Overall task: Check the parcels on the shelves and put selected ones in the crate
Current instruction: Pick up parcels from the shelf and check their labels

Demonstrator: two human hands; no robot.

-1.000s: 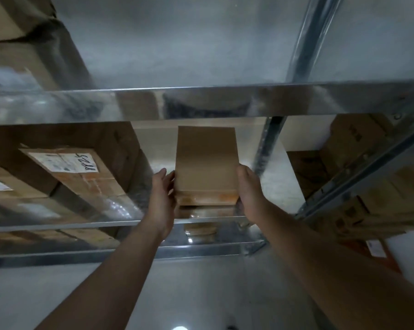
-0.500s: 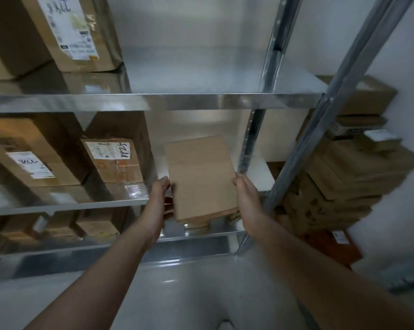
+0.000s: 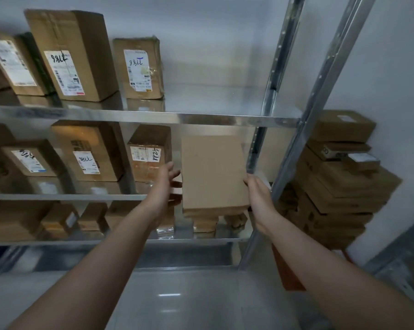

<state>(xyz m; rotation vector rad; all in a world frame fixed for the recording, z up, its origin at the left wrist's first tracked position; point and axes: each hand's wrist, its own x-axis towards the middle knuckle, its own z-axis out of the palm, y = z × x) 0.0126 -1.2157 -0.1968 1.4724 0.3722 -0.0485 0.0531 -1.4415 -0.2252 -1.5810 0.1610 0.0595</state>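
Observation:
A plain brown flat parcel with no label showing is held up in front of the middle shelf, near its right end. My right hand grips the parcel's lower right edge. Beside the parcel's left edge, my left hand has its fingers straight and spread, at most brushing it. Labelled parcels stand on the shelves: one marked in pen just left of my left hand, another further left. No crate is in view.
The top shelf carries several tall labelled boxes at the left, with bare metal to the right. Small parcels lie on the lower shelf. A metal upright stands right of my hands, with a cardboard stack beyond it.
The view has swung upward, bringing the top shelf and its boxes into sight. The parcel has come out towards me and tilted, and my left hand has loosened from its left edge.

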